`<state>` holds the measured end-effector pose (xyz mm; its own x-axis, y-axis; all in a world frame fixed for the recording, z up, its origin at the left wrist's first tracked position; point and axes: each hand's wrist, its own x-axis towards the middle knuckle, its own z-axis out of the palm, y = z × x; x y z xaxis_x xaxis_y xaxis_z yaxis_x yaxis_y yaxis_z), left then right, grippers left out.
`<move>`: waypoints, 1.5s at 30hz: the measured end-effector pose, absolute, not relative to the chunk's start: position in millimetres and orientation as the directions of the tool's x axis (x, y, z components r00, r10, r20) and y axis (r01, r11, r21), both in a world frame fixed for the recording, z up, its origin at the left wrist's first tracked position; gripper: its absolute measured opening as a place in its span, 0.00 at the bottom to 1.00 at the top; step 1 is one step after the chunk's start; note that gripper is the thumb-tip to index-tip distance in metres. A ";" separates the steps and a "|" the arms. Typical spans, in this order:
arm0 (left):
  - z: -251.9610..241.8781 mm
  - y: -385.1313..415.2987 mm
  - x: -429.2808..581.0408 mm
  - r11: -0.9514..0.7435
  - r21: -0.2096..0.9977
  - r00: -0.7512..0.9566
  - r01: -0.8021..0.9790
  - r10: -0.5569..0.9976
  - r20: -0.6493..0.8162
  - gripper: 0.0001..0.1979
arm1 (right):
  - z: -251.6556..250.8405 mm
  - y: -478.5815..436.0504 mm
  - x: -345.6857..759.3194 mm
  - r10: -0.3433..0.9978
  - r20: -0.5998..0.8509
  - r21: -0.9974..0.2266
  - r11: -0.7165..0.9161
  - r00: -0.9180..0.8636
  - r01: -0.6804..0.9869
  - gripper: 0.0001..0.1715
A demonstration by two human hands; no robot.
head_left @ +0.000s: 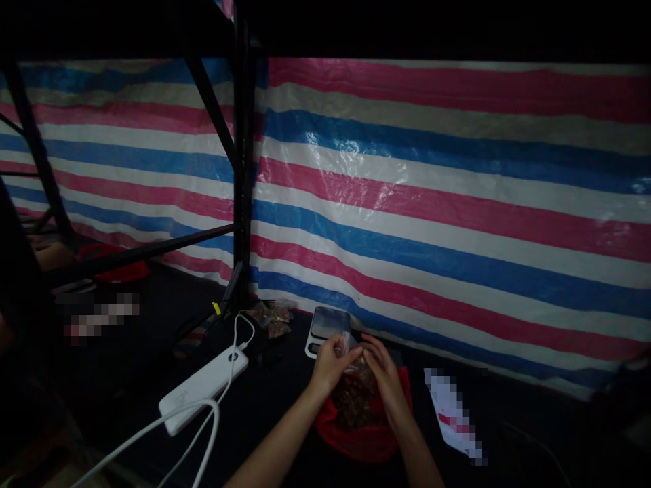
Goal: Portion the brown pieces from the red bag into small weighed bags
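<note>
L hand (330, 366) & R hand (381, 373) both up at centre, fingers closed, pinching small clear plastic bag (348, 344) btw them; bag's top edge sticks up above fingertips, lower part hard to see in the dim light. Both hands are grasping, neither released. Clear bag sits right over open red plastic bag (359, 440), w/ a heap of brown chunky stuff (350, 403) inside; can't tell exactly what it is. Both wrists just above red bag's mouth, R forearm close beside it.

Red bag rests on dark bench (289, 366). Just behind hands, nearly touching L hand's fingers: white digital scale (318, 347) w/ dark shiny top (330, 322), nothing on it as far as visible. Left of scale, small pile of filled clear bags (269, 320) w/ similar brown contents.

Further L: white power bank (203, 388) lying flat, white cable (234, 346) plugged in at its end, more white cable (152, 430) running down toward bottom edge. Pixelated paper (451, 415) on bench R of red bag; second pixelated item (99, 318) far L. Red cloth or bag (114, 264) near black metal frame (243, 169). Pink-blue-white striped tarp (447, 203) hangs behind all.
</note>
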<state>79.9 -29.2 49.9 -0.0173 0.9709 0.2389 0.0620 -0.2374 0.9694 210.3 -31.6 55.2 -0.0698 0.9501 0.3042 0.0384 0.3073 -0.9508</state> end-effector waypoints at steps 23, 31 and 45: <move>38.2 -45.5 80.0 -0.438 0.694 0.186 0.572 0.893 0.410 0.05 | 35.9 -42.0 220.1 0.976 0.215 -0.928 0.217 -0.039 0.302 0.20; 25.7 -55.5 75.2 -0.480 0.454 0.197 0.751 0.819 0.539 0.03 | 31.6 -48.0 214.6 0.939 0.278 -0.888 0.332 -0.204 0.318 0.19; 43.5 -64.3 71.9 -0.498 0.502 0.285 0.707 0.850 0.442 0.09 | 30.5 -51.1 213.7 0.807 0.577 -0.654 0.548 -0.124 0.521 0.13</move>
<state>71.9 -64.3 43.5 0.2849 0.8505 0.4422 0.7072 -0.4979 0.5019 213.7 -51.1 30.5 -0.1236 0.8070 0.5775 0.5213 0.5480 -0.6542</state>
